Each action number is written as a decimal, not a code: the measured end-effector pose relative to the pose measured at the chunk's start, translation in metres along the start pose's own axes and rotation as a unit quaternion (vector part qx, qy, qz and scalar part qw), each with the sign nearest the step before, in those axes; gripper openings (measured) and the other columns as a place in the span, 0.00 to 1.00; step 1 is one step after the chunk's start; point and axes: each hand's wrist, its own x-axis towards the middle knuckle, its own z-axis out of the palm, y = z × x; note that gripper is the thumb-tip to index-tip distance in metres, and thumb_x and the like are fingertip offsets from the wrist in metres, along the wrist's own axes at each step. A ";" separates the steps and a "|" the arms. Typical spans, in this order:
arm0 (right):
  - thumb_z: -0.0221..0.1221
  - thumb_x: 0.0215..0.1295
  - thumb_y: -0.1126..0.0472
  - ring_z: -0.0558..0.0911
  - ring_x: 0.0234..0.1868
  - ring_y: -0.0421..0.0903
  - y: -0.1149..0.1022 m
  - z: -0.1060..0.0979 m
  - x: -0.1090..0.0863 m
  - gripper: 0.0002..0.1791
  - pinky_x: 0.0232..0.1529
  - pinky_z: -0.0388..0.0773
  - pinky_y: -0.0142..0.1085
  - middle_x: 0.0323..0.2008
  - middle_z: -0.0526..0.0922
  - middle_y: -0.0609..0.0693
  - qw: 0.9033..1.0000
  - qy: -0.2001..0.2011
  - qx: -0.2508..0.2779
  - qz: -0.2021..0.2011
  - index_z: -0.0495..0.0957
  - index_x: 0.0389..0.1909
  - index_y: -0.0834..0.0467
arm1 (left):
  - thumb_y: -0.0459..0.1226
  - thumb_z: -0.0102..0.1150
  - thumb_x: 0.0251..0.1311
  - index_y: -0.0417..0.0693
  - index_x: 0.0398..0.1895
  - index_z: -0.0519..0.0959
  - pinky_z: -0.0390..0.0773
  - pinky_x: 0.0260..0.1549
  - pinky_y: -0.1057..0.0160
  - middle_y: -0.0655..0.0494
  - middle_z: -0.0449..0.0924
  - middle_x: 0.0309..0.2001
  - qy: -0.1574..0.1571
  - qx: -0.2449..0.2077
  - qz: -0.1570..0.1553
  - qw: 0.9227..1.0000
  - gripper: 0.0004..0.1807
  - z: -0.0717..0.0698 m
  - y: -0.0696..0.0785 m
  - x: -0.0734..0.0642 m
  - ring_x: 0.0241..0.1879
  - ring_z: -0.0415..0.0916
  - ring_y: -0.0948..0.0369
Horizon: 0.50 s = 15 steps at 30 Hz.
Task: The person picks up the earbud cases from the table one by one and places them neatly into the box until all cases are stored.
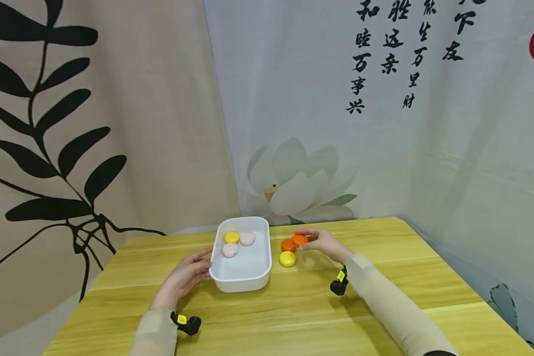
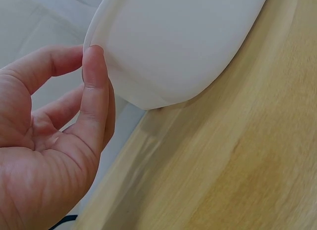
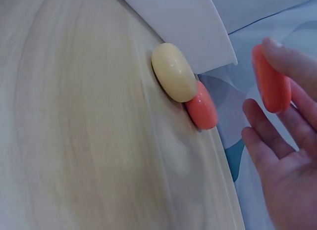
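My left hand (image 1: 189,274) grips the left rim of a white rectangular tub (image 1: 249,282), its fingertips at the wall in the left wrist view. Inside the tub lie a yellow rounded disc (image 1: 232,238) and two pale pink ones, one (image 1: 247,239) beside it and one (image 1: 230,250) nearer me. To the right of the tub, my right hand (image 1: 325,243) pinches an orange rounded disc (image 3: 272,84) between thumb and fingers. Close by on the table are another orange disc (image 3: 203,107) and a glossy yellow disc (image 3: 173,72), touching or nearly touching.
The wooden table (image 1: 360,316) has its far edge just behind the tub and the discs. Beyond it hangs a pale cloth backdrop (image 1: 293,99) with printed leaves, a flower and characters. A dark camera (image 1: 339,283) is strapped at the right wrist, another (image 1: 189,325) at the left.
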 end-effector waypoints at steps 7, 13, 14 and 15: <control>0.66 0.60 0.63 0.76 0.53 0.50 -0.003 -0.003 0.006 0.31 0.58 0.72 0.46 0.57 0.77 0.55 1.000 0.007 -0.007 -0.001 0.70 0.65 0.62 | 0.29 0.54 0.66 0.37 0.73 0.57 0.81 0.39 0.65 0.37 0.76 0.50 0.004 -0.002 -0.002 1.000 0.33 -0.001 -0.002 0.001 0.34 0.77 0.60; 0.67 0.59 0.64 0.77 0.53 0.52 -0.010 -0.006 0.011 0.32 0.56 0.74 0.44 0.58 0.77 0.56 1.000 0.011 -0.001 -0.019 0.71 0.65 0.61 | 0.29 0.54 0.66 0.38 0.73 0.57 0.81 0.40 0.65 0.38 0.76 0.49 0.006 -0.001 -0.005 1.000 0.33 -0.001 -0.003 0.002 0.33 0.77 0.60; 0.67 0.59 0.63 0.77 0.52 0.52 -0.010 -0.006 0.012 0.31 0.55 0.75 0.43 0.58 0.77 0.56 1.000 0.010 -0.003 -0.020 0.72 0.64 0.61 | 0.29 0.55 0.65 0.38 0.73 0.57 0.81 0.40 0.65 0.38 0.76 0.49 0.007 -0.002 -0.005 1.000 0.33 -0.001 -0.003 0.002 0.33 0.77 0.60; 0.67 0.59 0.63 0.78 0.52 0.52 -0.011 -0.006 0.013 0.31 0.55 0.75 0.43 0.58 0.77 0.56 1.000 0.008 -0.004 -0.021 0.72 0.64 0.61 | 0.29 0.54 0.65 0.39 0.73 0.57 0.81 0.40 0.65 0.38 0.76 0.49 0.007 -0.001 -0.005 1.000 0.33 -0.001 -0.003 0.003 0.33 0.77 0.61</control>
